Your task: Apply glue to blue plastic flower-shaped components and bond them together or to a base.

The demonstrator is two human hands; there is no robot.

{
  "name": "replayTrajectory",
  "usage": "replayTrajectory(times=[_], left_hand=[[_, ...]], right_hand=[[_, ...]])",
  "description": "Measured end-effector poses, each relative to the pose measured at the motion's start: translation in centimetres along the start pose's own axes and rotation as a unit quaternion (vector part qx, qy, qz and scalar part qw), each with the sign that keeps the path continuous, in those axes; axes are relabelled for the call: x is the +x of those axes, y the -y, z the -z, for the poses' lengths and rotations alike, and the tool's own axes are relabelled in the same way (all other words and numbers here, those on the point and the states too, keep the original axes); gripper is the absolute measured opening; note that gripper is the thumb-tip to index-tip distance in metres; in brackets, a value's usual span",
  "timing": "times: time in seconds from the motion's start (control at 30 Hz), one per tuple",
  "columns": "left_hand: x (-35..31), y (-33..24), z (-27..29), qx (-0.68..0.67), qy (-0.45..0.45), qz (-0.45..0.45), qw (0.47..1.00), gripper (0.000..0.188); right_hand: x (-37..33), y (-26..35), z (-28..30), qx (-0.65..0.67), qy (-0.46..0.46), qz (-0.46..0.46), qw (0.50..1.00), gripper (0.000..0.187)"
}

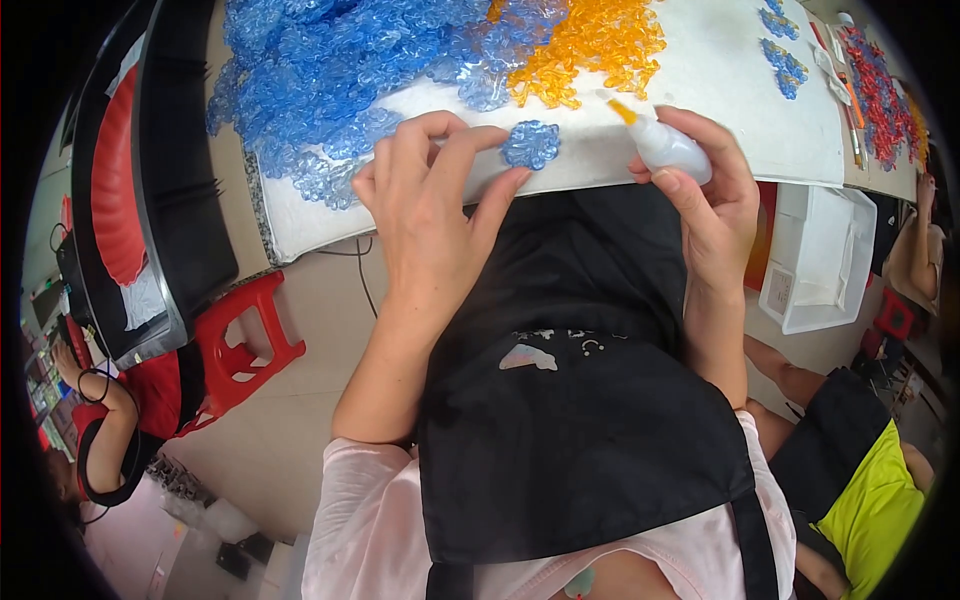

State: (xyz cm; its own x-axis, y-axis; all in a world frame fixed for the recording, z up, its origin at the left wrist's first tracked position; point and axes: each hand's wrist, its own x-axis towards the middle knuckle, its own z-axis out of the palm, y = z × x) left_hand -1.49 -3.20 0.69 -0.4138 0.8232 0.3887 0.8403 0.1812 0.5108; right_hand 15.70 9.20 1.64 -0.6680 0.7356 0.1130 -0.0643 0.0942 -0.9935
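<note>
A translucent blue flower-shaped plastic piece (531, 146) lies near the front edge of the white-covered table. My left hand (432, 195) has its thumb and index fingertips at the left and lower edges of this piece, steadying it. The other fingers are bent and hold nothing. To the right, my right hand (712, 185) is wrapped round a small white squeeze bottle (672, 150) with a yellow-orange nozzle. The bottle is tilted, its tip pointing up and to the left, above the tabletop and apart from the blue piece.
Heaped blue pieces (330, 75) and orange pieces (590, 50) cover the table's far side. Several blue-and-yellow pieces (783, 65) sit farther right. A white plastic bin (825, 260) is below the table at right, a red stool (250, 330) at left. Other people are on both sides.
</note>
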Motion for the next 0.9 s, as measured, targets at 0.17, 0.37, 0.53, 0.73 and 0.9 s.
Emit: replayTrajectory(times=[0.17,0.37,0.53,0.73,0.9], left_hand=[[0.3,0.0,0.0,-0.008,0.006,0.001,1.000,0.032],[0.4,-0.1,-0.4,-0.007,0.008,-0.004,1.000,0.032],[0.5,-0.1,-0.6,-0.016,0.009,-0.010,1.000,0.032],[0.4,0.2,-0.9,-0.016,0.000,-0.018,1.000,0.032],[0.4,0.1,-0.8,-0.015,-0.001,-0.011,1.000,0.032]], right_hand=[[0.3,-1.4,-0.2,0.146,-0.042,0.022,0.988,0.030],[0.5,-1.2,-1.1,0.129,-0.069,0.035,0.989,0.032],[0.4,-1.5,-0.9,0.063,-0.049,0.081,0.994,0.031],[0.4,-1.5,-1.0,0.002,-0.040,0.102,0.994,0.031],[0.3,-1.5,-1.3,-0.014,-0.042,0.098,0.994,0.031]])
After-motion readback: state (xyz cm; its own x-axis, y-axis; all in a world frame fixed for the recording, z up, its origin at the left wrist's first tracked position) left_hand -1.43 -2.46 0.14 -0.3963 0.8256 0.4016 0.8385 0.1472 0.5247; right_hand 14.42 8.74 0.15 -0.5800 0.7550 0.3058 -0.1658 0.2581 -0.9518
